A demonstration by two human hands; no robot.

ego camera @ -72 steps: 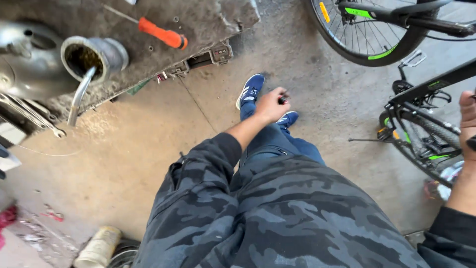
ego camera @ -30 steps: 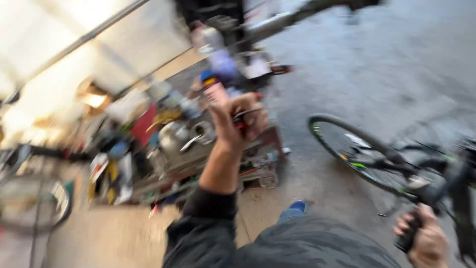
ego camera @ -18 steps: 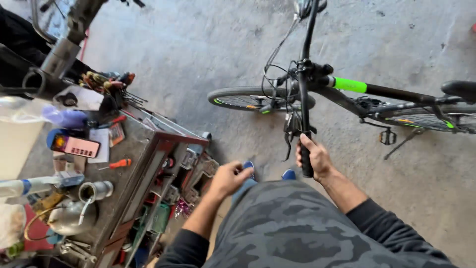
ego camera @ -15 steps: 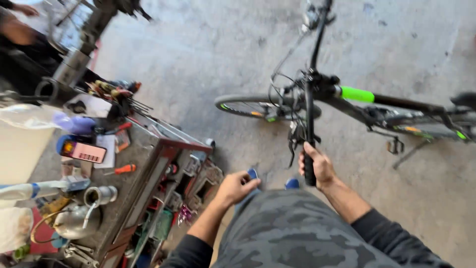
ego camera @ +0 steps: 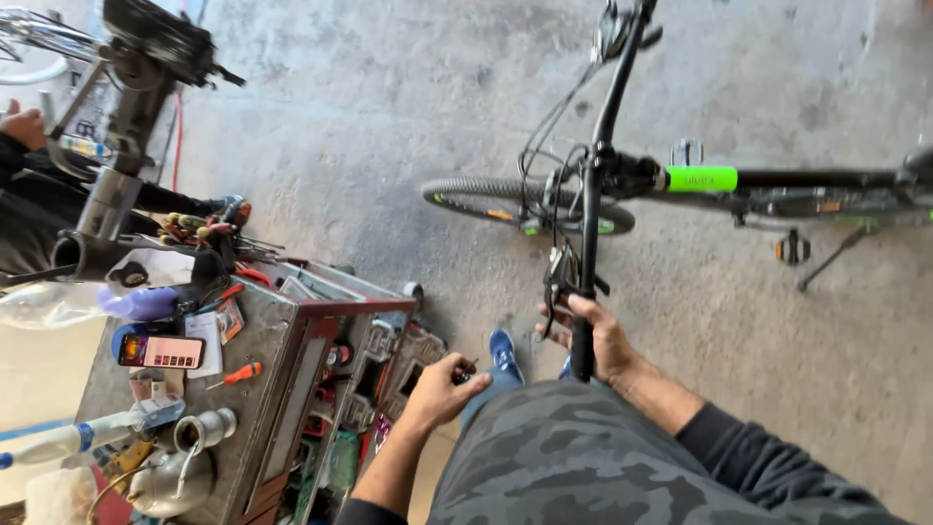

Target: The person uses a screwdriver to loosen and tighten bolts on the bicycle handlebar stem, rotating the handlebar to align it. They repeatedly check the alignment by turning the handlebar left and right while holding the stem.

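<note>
A black bicycle with a green frame band [ego camera: 700, 179] stands on the concrete floor in front of me. My right hand [ego camera: 598, 340] is wrapped around the near handlebar grip [ego camera: 581, 352], beside the brake lever. My left hand [ego camera: 442, 389] is closed on a small dark tool [ego camera: 465, 370] with a red spot, held low over my blue shoe [ego camera: 502, 353] and next to the open tool cart. Camouflage trousers fill the bottom of the view.
A metal tool cart [ego camera: 282, 389] stands at the left, its top carrying a phone [ego camera: 160, 351], an orange screwdriver [ego camera: 240, 372], an oil can [ego camera: 180, 467] and pliers. Another person's hand [ego camera: 24, 126] and a second bicycle part show at the far left.
The view has swung from the floor and cart to the bicycle. My right hand has taken the handlebar grip. My left hand has come down from raised height to beside the cart.
</note>
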